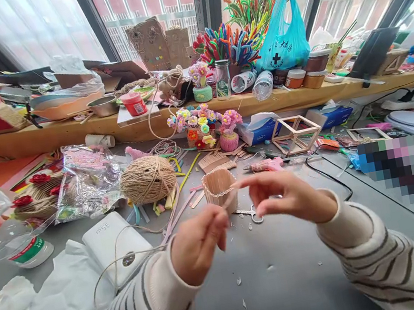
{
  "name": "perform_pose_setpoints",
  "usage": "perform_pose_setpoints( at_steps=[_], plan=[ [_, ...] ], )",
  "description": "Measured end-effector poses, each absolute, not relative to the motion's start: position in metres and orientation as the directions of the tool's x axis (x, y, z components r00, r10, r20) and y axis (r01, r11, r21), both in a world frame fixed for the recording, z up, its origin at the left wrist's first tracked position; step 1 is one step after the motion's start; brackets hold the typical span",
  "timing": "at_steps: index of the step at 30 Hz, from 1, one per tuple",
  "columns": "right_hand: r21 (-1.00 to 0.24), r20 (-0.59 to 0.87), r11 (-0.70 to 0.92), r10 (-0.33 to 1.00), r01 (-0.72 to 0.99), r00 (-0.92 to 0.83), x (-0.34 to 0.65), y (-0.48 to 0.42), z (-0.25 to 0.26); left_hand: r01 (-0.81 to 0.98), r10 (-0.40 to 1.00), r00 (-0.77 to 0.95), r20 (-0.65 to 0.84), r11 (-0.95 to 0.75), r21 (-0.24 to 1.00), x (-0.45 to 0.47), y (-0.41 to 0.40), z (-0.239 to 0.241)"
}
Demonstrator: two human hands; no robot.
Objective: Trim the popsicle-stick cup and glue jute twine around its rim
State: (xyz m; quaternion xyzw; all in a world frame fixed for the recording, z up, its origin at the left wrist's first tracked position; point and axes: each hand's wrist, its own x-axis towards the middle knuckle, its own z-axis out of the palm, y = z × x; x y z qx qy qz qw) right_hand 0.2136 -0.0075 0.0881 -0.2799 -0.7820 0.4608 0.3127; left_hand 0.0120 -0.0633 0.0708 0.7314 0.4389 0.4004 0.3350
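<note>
My left hand (200,241) is closed, pinching a short, slightly blurred wooden craft stick (231,200) that slants up to the right. Just right of it, my right hand (284,195) has its index finger stretched towards the stick's upper end and its thumb apart. Whether that fingertip touches the stick I cannot tell. Behind both hands stands a small cup made of craft sticks (213,188), its lower part partly covered by my left hand and the stick. White-handled scissors (256,214) lie on the grey table (278,286), below my right hand's fingers.
A twine ball (147,179) and a white power bank (117,245) are on the left. Loose craft sticks (214,161), a pink glue gun (268,165) and a wooden cube frame (296,134) lie behind the cup. A cluttered wooden shelf (105,123) runs along the back.
</note>
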Motion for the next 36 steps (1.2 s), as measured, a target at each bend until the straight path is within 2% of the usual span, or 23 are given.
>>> perform_pose_setpoints(
  at_steps=[3, 5, 10, 13, 21, 30, 33, 36],
  plan=[
    [-0.938, 0.258, 0.347, 0.681, -0.008, -0.685, 0.201, -0.02, 0.085, 0.402, 0.818, 0.497, 0.29, -0.513, 0.758, 0.027, -0.065, 0.068],
    [-0.943, 0.293, 0.327, 0.714, -0.067, -0.636, 0.2, -0.021, 0.083, 0.387, 0.784, 0.531, 0.323, -0.563, 0.731, 0.03, -0.062, 0.066],
    [-0.944, 0.325, 0.318, 0.863, -0.083, -0.387, 0.216, -0.009, 0.089, 0.406, 0.868, 0.385, 0.314, -0.465, 0.787, 0.012, -0.05, 0.073],
    [-0.955, 0.296, 0.285, 0.91, -0.079, -0.291, 0.224, -0.001, 0.09, 0.429, 0.87, 0.289, 0.399, -0.49, 0.759, -0.008, -0.045, 0.079],
    [-0.988, 0.093, 0.134, 0.915, 0.077, -0.393, 0.222, 0.017, 0.065, 0.549, 0.906, 0.117, 0.406, -0.4, 0.734, -0.027, -0.034, 0.062],
    [-0.949, 0.133, 0.229, 0.913, 0.215, -0.386, 0.209, 0.021, 0.058, 0.598, 0.908, 0.122, 0.401, -0.39, 0.7, -0.043, -0.022, 0.052],
    [-0.928, 0.152, 0.276, 0.894, 0.251, -0.421, 0.207, 0.023, 0.058, 0.633, 0.883, 0.189, 0.43, -0.444, 0.634, -0.051, -0.015, 0.055],
    [-0.913, 0.175, 0.314, 0.878, 0.26, -0.445, 0.206, 0.024, 0.059, 0.691, 0.83, 0.295, 0.473, -0.527, 0.495, -0.052, -0.009, 0.062]
  ],
)
